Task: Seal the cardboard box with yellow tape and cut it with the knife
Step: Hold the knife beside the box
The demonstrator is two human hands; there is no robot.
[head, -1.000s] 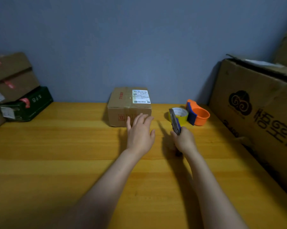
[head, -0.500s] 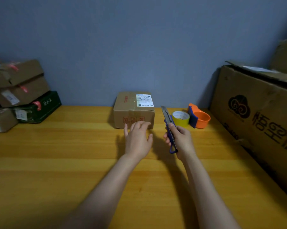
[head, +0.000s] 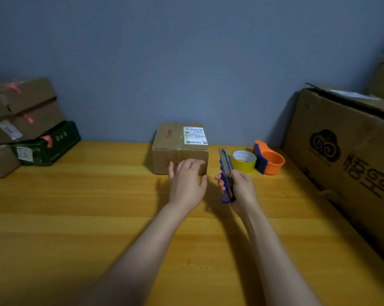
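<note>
A small cardboard box with a white shipping label stands at the back middle of the wooden table, against the wall. My left hand hovers just in front of the box, fingers apart and reaching its front face. A blue utility knife points away from me, gripped in my right hand to the right of the box. The roll of yellow tape lies flat behind the knife.
An orange and blue tape dispenser sits right of the roll. A large printed carton lines the right side. Stacked boxes and a dark green box fill the back left corner.
My right hand has lifted the knife and brought it left, away from the tape roll, then held it steady. My left hand stays in front of the box, fingers curling slightly.
</note>
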